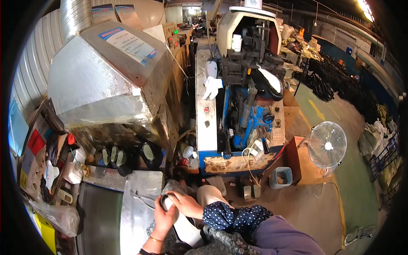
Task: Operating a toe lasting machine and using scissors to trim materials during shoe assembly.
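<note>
A dark shoe upper with a long white underside [188, 233] rests over my lap, one end raised between my hands. My left hand [163, 219] is wrapped round the near left side of that end, its thumb pressed in. From the right, my right hand [186, 205] curls over the same end, with the fingers at its dark rim. Beside my left fingers, a thin grey forked thing [143, 198] lies over the metal tabletop [138, 221]; its kind cannot be told. Parts of the upper are hidden under my hands and sleeve.
Several dark shoes [149, 155] stand at the tabletop's far edge, below a large metal hood [100, 80]. A blue machine [253, 123] ahead carries a white-bottomed shoe [269, 83] and white gloves [212, 88]. Right are a fan [326, 145] and a light-blue bin [280, 177].
</note>
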Demonstrator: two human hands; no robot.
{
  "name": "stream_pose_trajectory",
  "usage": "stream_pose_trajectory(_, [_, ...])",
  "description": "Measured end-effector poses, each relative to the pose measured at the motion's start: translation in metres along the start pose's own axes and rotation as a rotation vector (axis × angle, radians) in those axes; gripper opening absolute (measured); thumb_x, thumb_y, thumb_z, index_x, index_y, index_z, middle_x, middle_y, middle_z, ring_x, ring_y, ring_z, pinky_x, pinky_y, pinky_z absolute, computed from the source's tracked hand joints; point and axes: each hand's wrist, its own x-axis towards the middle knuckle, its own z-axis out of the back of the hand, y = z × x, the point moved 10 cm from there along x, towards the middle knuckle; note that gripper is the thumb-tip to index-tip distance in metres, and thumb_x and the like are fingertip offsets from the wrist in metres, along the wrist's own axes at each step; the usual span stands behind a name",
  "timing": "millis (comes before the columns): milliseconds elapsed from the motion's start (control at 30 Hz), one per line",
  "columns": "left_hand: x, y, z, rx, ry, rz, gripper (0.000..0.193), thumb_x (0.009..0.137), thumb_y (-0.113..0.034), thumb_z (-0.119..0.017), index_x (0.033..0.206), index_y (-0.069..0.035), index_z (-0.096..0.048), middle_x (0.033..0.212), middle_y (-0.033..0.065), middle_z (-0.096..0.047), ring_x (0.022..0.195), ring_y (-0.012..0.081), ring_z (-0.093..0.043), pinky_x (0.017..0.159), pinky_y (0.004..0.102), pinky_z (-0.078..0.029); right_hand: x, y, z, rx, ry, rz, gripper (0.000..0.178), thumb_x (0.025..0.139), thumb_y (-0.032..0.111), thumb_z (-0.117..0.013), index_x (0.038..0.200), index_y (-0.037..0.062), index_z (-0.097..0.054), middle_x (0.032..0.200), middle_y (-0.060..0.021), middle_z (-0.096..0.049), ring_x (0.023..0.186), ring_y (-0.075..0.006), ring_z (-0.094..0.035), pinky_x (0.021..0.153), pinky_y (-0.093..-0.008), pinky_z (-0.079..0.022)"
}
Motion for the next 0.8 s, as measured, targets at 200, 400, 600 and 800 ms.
stream_pose_trajectory(200, [0.032,-0.034,0.017,0.141,0.067,-0.190,0.067,0.079,-0.008,-0.077,0.139,-0.001,-0.048,0.138,0.0162,-0.053,0.121,0.0226,-0.054,0.102,0.0339,-0.044,-0.061,-0.011,0.011,0.041,-0.044,-0.204,0.026,0.100,0.029,-0.055,0.110,0.0048,-0.053,0.073,-0.0186,-0.056,0.066,-0.0269,-0.056,0.061,-0.0399,-0.045])
stream_pose_trajectory(400, [0.005,0.010,0.005,-0.723,0.236,0.238,0.054,0.082,-0.005,-0.073,0.132,-0.004,-0.051,0.106,0.0064,-0.065,0.098,0.0161,-0.061,0.086,0.0290,-0.050,-0.069,-0.043,0.007,0.462,0.154,-0.300,0.020,0.099,0.023,-0.060,0.089,0.0063,-0.060,0.080,0.0051,-0.052,0.074,-0.0044,-0.046,0.066,-0.0251,-0.042])
stream_pose_trajectory(600, [-0.020,0.030,0.004,-0.697,0.113,0.308,0.048,0.084,-0.011,-0.072,0.127,0.000,-0.053,0.107,0.0066,-0.063,0.097,0.0162,-0.060,0.086,0.0287,-0.049,-0.095,-0.081,-0.034,0.172,0.279,-0.684,0.066,0.103,0.053,-0.039,0.127,-0.0065,-0.056,0.112,-0.0206,-0.067,0.102,-0.0265,-0.065,0.091,-0.0340,-0.049])
stream_pose_trajectory(800, [-0.006,0.037,-0.002,-0.594,0.130,0.359,0.040,0.083,-0.012,-0.073,0.117,0.000,-0.056,0.100,0.0064,-0.065,0.091,0.0152,-0.061,0.080,0.0293,-0.050,-0.060,0.015,-0.029,-0.781,0.216,0.226,0.028,0.096,0.025,-0.052,0.088,-0.0003,-0.062,0.071,-0.0185,-0.064,0.072,-0.0298,-0.068,0.064,-0.0383,-0.054])
